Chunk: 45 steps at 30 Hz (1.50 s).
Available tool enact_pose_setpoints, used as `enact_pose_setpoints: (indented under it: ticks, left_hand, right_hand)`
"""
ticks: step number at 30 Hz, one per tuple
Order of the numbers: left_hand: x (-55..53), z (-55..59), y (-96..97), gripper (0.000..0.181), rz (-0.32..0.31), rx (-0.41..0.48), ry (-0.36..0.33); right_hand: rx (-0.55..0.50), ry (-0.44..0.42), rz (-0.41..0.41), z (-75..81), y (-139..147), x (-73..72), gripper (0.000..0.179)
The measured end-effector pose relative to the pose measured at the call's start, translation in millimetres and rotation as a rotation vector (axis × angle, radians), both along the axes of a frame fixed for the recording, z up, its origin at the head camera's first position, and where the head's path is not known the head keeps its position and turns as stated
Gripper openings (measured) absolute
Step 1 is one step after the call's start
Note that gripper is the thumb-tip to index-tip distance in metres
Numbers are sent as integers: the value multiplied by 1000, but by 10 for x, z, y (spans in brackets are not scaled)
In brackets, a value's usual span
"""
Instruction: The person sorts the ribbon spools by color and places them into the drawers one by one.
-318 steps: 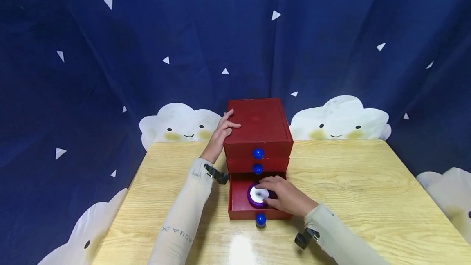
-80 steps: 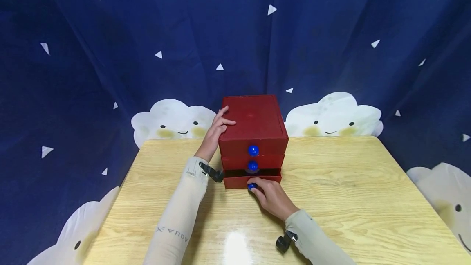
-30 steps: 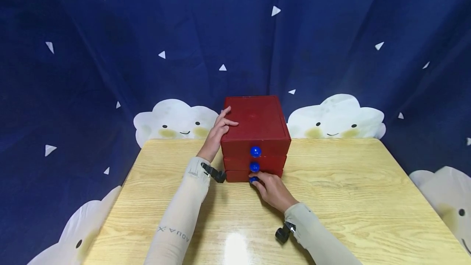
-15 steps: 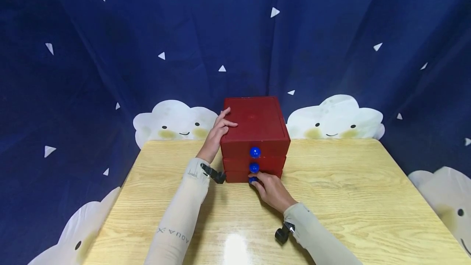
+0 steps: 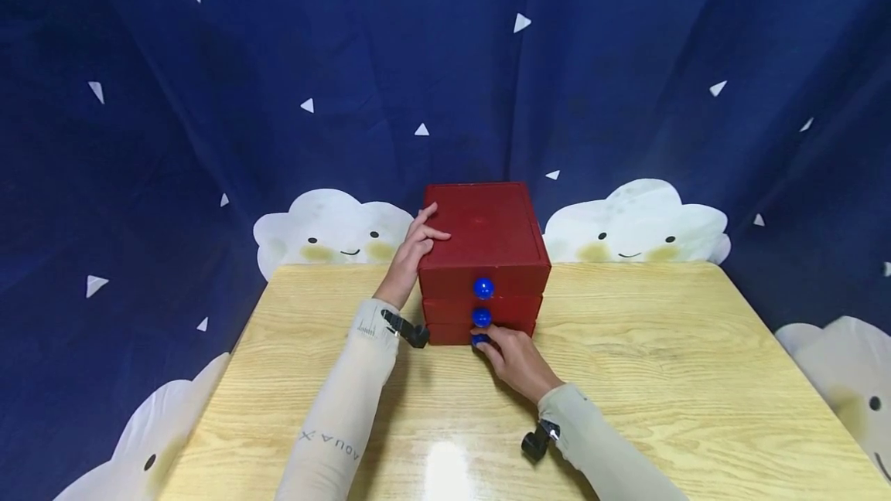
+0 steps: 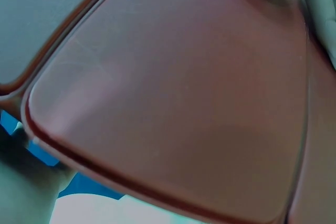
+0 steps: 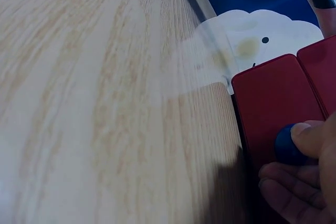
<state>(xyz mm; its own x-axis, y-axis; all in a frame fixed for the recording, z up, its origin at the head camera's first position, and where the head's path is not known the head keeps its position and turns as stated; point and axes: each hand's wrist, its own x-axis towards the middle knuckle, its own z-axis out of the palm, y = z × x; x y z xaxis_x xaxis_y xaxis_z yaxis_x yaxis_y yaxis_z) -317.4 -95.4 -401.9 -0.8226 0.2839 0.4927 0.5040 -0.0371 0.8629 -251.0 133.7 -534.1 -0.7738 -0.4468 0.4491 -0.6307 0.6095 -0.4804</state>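
A small red chest of drawers (image 5: 480,226) stands on the table, its three drawers pushed in, each with a round blue knob. My left hand (image 5: 411,253) rests on the chest's left top edge, fingers spread and fairly straight. In the head view my right hand (image 5: 517,360) pinches the knob (image 5: 479,339) of the bottom drawer (image 5: 448,334). Thumb and fingers also close round the blue knob (image 7: 287,145) in the right wrist view. A drawer front (image 6: 173,98) fills the left wrist view, with part of my left hand (image 6: 31,182) at the lower left.
The light wooden table (image 5: 647,377) reaches to both sides and in front of the chest. Behind it hangs a dark blue curtain (image 5: 376,60) with white triangles and smiling clouds. A black camera strap is on each wrist.
Earlier, the bottom drawer stood pulled out, with my right hand at a round white thing with a purple rim inside. Then my right hand pushed it in by its knob. Over the last second nothing moved.
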Motion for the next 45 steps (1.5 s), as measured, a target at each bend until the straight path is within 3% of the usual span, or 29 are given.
enact_pose_setpoints:
  ticks: [8, 13, 18, 30, 38, 41, 45]
  left_hand:
    - [-27, 12, 13, 33, 4, -16, 10]
    - [-78, 26, 9, 31, 17, -60, 46]
    - [-89, 9, -19, 30, 10, -87, 33]
    - [-119, 38, 48, 28, 3, -87, 7]
    - [-130, 48, 46, 28, -5, -114, -15]
    - [-176, 6, 16, 28, 26, -135, -7]
    - [-252, -93, -19, 29, 153, -166, 13]
  right_hand:
    - [-31, -44, -14, 14, 38, -41, 23]
    - [-49, 48, -78, 27, 43, -46, 14]
    - [-31, 128, -113, -2, 32, -17, 8]
    - [-68, 107, -153, 87, 185, 7, 7]
    - [-85, 148, -154, 139, 262, 96, 8]
    - [-87, 169, -159, 190, 289, 121, 10]
    - [-82, 186, -172, 284, 366, 147, 12]
